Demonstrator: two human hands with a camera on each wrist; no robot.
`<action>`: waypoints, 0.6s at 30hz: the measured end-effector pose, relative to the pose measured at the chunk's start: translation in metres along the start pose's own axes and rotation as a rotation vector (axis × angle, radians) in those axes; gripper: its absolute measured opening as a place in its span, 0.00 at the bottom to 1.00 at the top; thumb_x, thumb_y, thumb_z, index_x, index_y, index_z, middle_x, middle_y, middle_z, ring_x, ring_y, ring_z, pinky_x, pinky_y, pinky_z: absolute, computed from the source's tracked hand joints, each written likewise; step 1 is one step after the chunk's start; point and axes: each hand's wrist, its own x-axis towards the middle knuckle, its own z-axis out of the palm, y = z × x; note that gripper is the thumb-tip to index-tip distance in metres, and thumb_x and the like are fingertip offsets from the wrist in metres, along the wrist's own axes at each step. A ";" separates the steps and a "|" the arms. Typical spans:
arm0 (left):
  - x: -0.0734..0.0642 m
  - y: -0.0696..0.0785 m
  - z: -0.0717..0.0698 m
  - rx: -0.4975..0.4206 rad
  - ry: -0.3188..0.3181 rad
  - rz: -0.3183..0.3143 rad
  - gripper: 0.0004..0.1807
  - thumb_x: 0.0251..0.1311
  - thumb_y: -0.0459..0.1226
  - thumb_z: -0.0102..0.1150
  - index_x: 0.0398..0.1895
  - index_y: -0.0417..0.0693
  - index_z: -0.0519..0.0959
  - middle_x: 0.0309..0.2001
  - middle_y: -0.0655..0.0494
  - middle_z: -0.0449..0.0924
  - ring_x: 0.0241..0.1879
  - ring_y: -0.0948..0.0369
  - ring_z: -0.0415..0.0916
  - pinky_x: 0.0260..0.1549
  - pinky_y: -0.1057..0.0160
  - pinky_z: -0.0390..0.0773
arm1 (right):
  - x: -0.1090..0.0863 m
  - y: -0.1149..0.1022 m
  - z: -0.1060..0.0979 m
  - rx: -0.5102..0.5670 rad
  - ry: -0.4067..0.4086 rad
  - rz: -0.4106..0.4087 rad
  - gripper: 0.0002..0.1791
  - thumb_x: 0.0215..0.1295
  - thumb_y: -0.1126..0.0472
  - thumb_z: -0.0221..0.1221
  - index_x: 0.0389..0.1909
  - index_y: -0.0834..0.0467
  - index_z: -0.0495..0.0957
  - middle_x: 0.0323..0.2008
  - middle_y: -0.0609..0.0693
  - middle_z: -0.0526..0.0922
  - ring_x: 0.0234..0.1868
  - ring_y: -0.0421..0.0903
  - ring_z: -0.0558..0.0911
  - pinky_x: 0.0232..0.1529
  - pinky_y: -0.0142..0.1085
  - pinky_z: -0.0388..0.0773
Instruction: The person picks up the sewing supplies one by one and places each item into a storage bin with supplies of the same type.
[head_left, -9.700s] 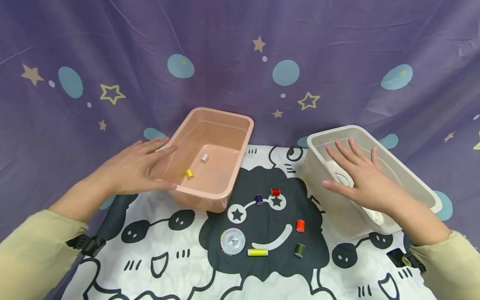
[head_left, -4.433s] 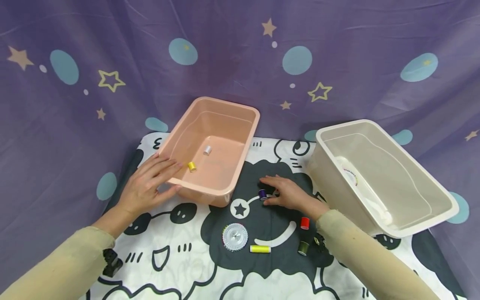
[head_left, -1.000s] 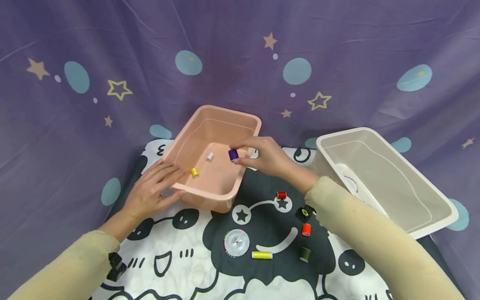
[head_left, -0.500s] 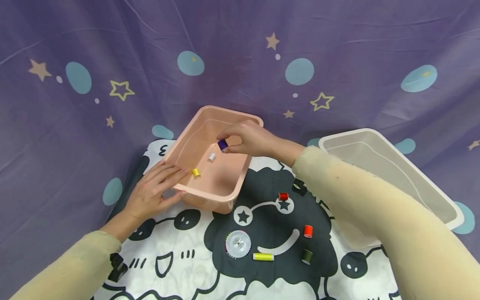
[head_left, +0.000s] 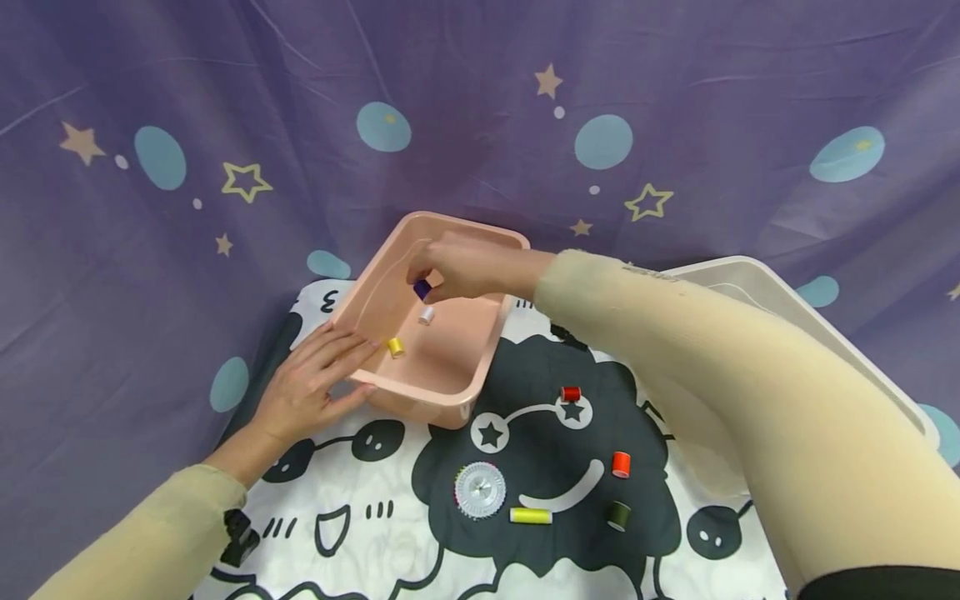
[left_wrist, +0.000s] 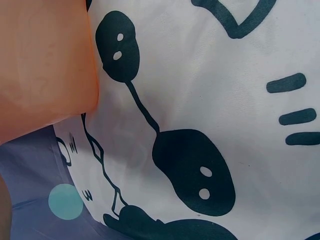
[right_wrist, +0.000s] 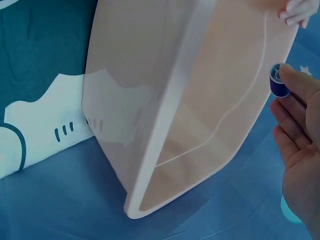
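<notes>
Between thumb and fingers my right hand (head_left: 461, 265) pinches a purple thread spool (head_left: 422, 289), over the inside of the pink bin (head_left: 420, 392). The right wrist view shows the same purple spool (right_wrist: 279, 82) at the fingertips. Below it, on the bin floor, lie a white spool (head_left: 427, 316) and a yellow spool (head_left: 396, 347). My left hand (head_left: 311, 385) rests on the bin's near left rim with its fingers extended over the edge. In the left wrist view only the bin's outer wall (left_wrist: 47, 65) and the cloth show beside that hand.
On the patterned cloth lie a red spool (head_left: 571, 393), an orange-red spool (head_left: 621, 464), a dark green spool (head_left: 618, 516), a long yellow spool (head_left: 531, 516) and a pin wheel (head_left: 480, 490). A beige bin (head_left: 738, 271) stands right, partly behind my right sleeve. A purple curtain (head_left: 480, 100) hangs behind.
My right hand picked the purple spool up from the cloth and carried it left over the pink bin. My left hand went from hovering beside the rim to resting on it.
</notes>
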 end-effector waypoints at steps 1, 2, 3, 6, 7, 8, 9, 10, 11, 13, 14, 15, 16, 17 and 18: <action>0.000 0.000 0.000 0.002 -0.003 -0.001 0.35 0.60 0.65 0.44 0.61 0.54 0.75 0.54 0.49 0.79 0.56 0.48 0.74 0.68 0.49 0.59 | 0.004 -0.001 0.001 -0.007 -0.015 -0.001 0.14 0.59 0.57 0.65 0.46 0.55 0.81 0.46 0.47 0.82 0.52 0.41 0.77 0.56 0.32 0.73; -0.001 0.000 -0.001 0.005 -0.007 -0.004 0.35 0.60 0.65 0.44 0.61 0.55 0.75 0.54 0.49 0.79 0.57 0.48 0.73 0.69 0.49 0.59 | 0.007 -0.001 0.002 -0.013 -0.034 -0.003 0.15 0.59 0.58 0.65 0.47 0.56 0.81 0.47 0.48 0.82 0.52 0.42 0.77 0.56 0.32 0.73; -0.001 0.000 -0.001 0.008 -0.011 -0.006 0.35 0.60 0.65 0.44 0.61 0.55 0.75 0.54 0.49 0.79 0.57 0.48 0.73 0.69 0.49 0.58 | 0.011 -0.002 0.003 -0.025 -0.052 -0.009 0.16 0.58 0.58 0.65 0.47 0.57 0.81 0.47 0.48 0.82 0.51 0.43 0.77 0.56 0.33 0.73; -0.001 0.001 -0.002 0.017 -0.017 -0.013 0.35 0.60 0.66 0.43 0.61 0.56 0.74 0.54 0.49 0.80 0.57 0.49 0.73 0.70 0.50 0.57 | 0.020 -0.002 0.005 -0.080 -0.107 -0.026 0.15 0.59 0.58 0.64 0.46 0.58 0.81 0.45 0.50 0.83 0.48 0.46 0.77 0.55 0.35 0.72; 0.000 0.001 -0.002 0.020 -0.019 -0.016 0.35 0.60 0.66 0.43 0.62 0.57 0.74 0.54 0.49 0.80 0.57 0.49 0.73 0.70 0.50 0.57 | 0.023 -0.002 0.006 -0.095 -0.121 -0.026 0.15 0.59 0.58 0.64 0.46 0.58 0.81 0.45 0.50 0.83 0.47 0.46 0.77 0.54 0.35 0.72; 0.000 0.001 -0.002 0.022 -0.018 -0.017 0.35 0.60 0.66 0.43 0.62 0.57 0.74 0.54 0.49 0.80 0.57 0.49 0.73 0.70 0.50 0.57 | 0.025 -0.002 0.007 -0.115 -0.129 -0.028 0.15 0.59 0.58 0.64 0.46 0.58 0.81 0.44 0.50 0.83 0.46 0.46 0.77 0.54 0.36 0.72; 0.000 0.001 -0.002 0.022 -0.015 -0.018 0.35 0.60 0.66 0.43 0.62 0.57 0.74 0.54 0.49 0.80 0.57 0.49 0.73 0.70 0.50 0.57 | 0.027 -0.001 0.008 -0.138 -0.135 -0.026 0.14 0.59 0.58 0.64 0.46 0.58 0.81 0.44 0.49 0.83 0.45 0.45 0.77 0.54 0.36 0.72; 0.000 0.001 -0.002 0.021 -0.013 -0.018 0.34 0.60 0.66 0.43 0.62 0.57 0.74 0.53 0.49 0.80 0.57 0.49 0.73 0.70 0.50 0.57 | 0.029 0.000 0.009 -0.152 -0.141 -0.021 0.14 0.59 0.59 0.64 0.46 0.58 0.81 0.44 0.49 0.83 0.45 0.45 0.77 0.54 0.36 0.72; 0.000 0.001 -0.002 0.020 -0.012 -0.018 0.34 0.60 0.66 0.43 0.62 0.57 0.74 0.53 0.49 0.80 0.56 0.49 0.73 0.69 0.50 0.57 | 0.030 0.001 0.010 -0.163 -0.146 -0.016 0.14 0.58 0.59 0.64 0.46 0.58 0.81 0.44 0.49 0.83 0.45 0.45 0.77 0.54 0.36 0.72; -0.001 0.001 -0.002 0.016 -0.012 -0.018 0.34 0.61 0.65 0.43 0.61 0.57 0.74 0.53 0.49 0.80 0.56 0.48 0.73 0.69 0.50 0.57 | 0.033 0.003 0.013 -0.180 -0.152 -0.007 0.15 0.58 0.59 0.65 0.46 0.57 0.81 0.44 0.49 0.83 0.46 0.45 0.77 0.54 0.36 0.72; -0.001 0.001 -0.002 0.014 -0.011 -0.019 0.34 0.61 0.65 0.43 0.61 0.57 0.75 0.53 0.49 0.80 0.56 0.48 0.73 0.69 0.50 0.57 | 0.034 0.005 0.015 -0.192 -0.154 -0.005 0.15 0.58 0.59 0.65 0.46 0.57 0.81 0.44 0.48 0.83 0.46 0.46 0.77 0.55 0.37 0.72; -0.001 0.002 -0.002 0.015 -0.014 -0.020 0.34 0.61 0.65 0.43 0.61 0.57 0.75 0.53 0.49 0.80 0.56 0.48 0.73 0.69 0.50 0.57 | 0.035 0.007 0.016 -0.201 -0.157 -0.003 0.15 0.58 0.59 0.65 0.46 0.57 0.81 0.45 0.48 0.83 0.47 0.46 0.77 0.55 0.37 0.72; -0.001 0.002 -0.001 0.014 -0.016 -0.022 0.34 0.61 0.65 0.43 0.61 0.56 0.75 0.53 0.49 0.80 0.56 0.48 0.73 0.70 0.50 0.57 | 0.036 0.008 0.018 -0.205 -0.161 0.000 0.15 0.58 0.59 0.65 0.46 0.58 0.81 0.45 0.49 0.83 0.48 0.46 0.77 0.56 0.37 0.71; -0.001 0.002 -0.001 0.015 -0.019 -0.022 0.34 0.61 0.65 0.43 0.61 0.56 0.75 0.54 0.50 0.80 0.56 0.48 0.73 0.70 0.50 0.57 | 0.037 0.010 0.019 -0.216 -0.167 0.004 0.15 0.57 0.59 0.66 0.46 0.58 0.81 0.45 0.49 0.83 0.48 0.47 0.77 0.56 0.38 0.71; -0.001 0.002 -0.001 0.015 -0.022 -0.024 0.34 0.60 0.65 0.44 0.61 0.56 0.75 0.54 0.50 0.80 0.56 0.48 0.73 0.70 0.50 0.57 | 0.037 0.011 0.020 -0.221 -0.173 0.017 0.16 0.57 0.59 0.66 0.47 0.57 0.81 0.46 0.49 0.83 0.49 0.46 0.77 0.57 0.37 0.70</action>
